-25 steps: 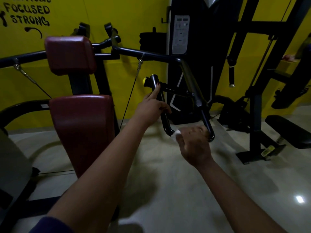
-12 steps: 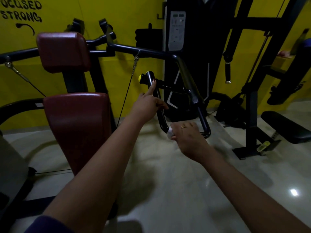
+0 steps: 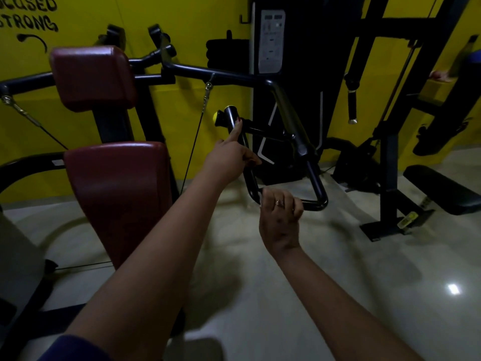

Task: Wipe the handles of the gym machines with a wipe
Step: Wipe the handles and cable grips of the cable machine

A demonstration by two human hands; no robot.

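Right hand point(image 3: 281, 214) is closed over the lower horizontal bar of the black loop handle point(image 3: 316, 182), just below the centre of the frame, with the fingers curled round the bar from above; a ring point(image 3: 278, 202) is worn on one finger, and whether a wipe is pressed beneath the palm cannot be told. Left hand point(image 3: 231, 157) is placed higher on the same handle, slightly above and left of centre: the upright bar is held by the thumb and the curled lower fingers, while the index finger is laid straight up along it. A yellow end cap point(image 3: 216, 118) is seen just left of the bar's top end. The handle is joined by a short cross piece to the bent black machine arm point(image 3: 234, 77), which is carried across the upper middle of the frame. A thin cable point(image 3: 192, 157) is hung from this arm and is run down beside the dark red back pad point(image 3: 117, 199), left of centre, above which a matching head pad point(image 3: 91, 76) is set. Behind them a yellow wall point(image 3: 86, 16) is painted with black lettering point(image 3: 28, 23) in the upper left corner. A black machine column point(image 3: 312, 74) with a grey panel point(image 3: 272, 43) is placed at upper centre, and a black bench point(image 3: 442, 190) is found at the right edge. A pale glossy floor point(image 3: 364, 269) is spread below, and a blue sleeve point(image 3: 75, 347) is shown at the bottom left.
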